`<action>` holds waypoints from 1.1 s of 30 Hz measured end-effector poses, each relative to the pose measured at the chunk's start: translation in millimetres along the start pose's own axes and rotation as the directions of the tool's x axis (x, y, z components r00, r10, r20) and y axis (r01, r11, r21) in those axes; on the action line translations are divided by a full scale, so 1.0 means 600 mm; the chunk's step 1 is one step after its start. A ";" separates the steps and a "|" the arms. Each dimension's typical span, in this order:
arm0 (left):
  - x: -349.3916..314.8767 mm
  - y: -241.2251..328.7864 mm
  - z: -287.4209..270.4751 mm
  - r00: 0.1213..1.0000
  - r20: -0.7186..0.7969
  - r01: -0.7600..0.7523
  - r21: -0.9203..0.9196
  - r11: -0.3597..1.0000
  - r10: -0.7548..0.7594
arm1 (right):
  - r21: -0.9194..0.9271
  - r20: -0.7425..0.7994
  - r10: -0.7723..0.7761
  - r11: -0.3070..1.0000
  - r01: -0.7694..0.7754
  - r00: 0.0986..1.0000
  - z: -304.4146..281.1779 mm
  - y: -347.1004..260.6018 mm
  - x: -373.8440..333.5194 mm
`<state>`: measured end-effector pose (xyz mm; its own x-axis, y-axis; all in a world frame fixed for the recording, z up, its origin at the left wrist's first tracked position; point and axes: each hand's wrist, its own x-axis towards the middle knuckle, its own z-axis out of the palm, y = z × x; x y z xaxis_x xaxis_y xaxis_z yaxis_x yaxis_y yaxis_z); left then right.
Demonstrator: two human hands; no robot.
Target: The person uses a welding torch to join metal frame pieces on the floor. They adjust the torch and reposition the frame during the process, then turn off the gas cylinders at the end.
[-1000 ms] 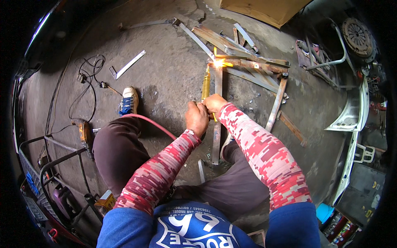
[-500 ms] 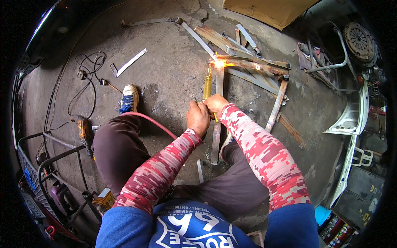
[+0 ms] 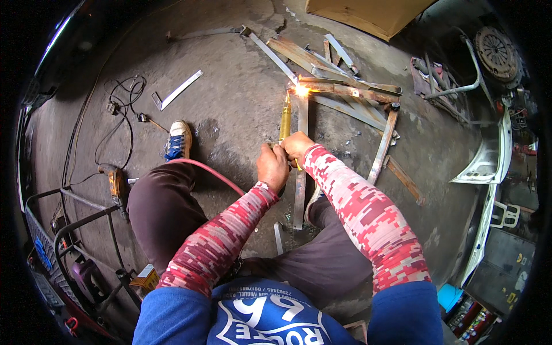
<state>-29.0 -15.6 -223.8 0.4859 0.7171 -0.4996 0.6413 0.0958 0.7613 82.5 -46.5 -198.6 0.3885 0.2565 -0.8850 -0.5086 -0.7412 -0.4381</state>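
Note:
Both hands grip a brass gas torch (image 3: 285, 122) in the middle of the view. My left hand (image 3: 272, 167) is closed around its rear part. My right hand (image 3: 296, 145) is closed on it just ahead and to the right. At the torch's tip, a bright orange-white flame (image 3: 301, 89) glares where several steel bars meet. A flat steel bar (image 3: 302, 123) runs from that corner toward me, beside the torch. A rusty angle bar (image 3: 351, 92) extends right from the same spot. The glare hides the exact contact point.
A pink hose (image 3: 213, 171) crosses my left leg toward my hands. More scrap steel bars (image 3: 305, 54) lie behind the flame. On the left are a power drill (image 3: 117, 187), a tangled cord (image 3: 127, 98) and a metal-framed cart (image 3: 86, 221). A cardboard box (image 3: 368, 17) stands at the far edge.
The flame's glow has shifted slightly, with the torch tip still at the bars' corner. The whole view has moved a little. Both hands keep their grip on the torch.

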 end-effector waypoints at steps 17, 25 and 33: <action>-0.026 0.014 -0.023 0.997 0.074 0.031 -0.120 0.992 -0.023 | 0.092 0.055 0.043 0.995 -0.048 0.998 -0.016 0.007 0.004; -0.015 -0.005 -0.014 0.996 0.074 0.061 -0.106 0.992 -0.054 | 0.114 0.042 0.037 0.993 -0.041 0.998 -0.018 0.002 -0.008; -0.015 -0.003 -0.013 0.993 0.108 0.070 -0.177 0.982 -0.052 | 0.142 0.084 0.105 0.983 -0.117 0.991 -0.018 0.007 0.012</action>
<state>-39.3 -16.9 -217.7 0.5132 0.6328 -0.5799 0.5584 0.2669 0.7854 91.3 -54.5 -205.3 0.2666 0.2282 -0.9364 -0.6546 -0.6702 -0.3497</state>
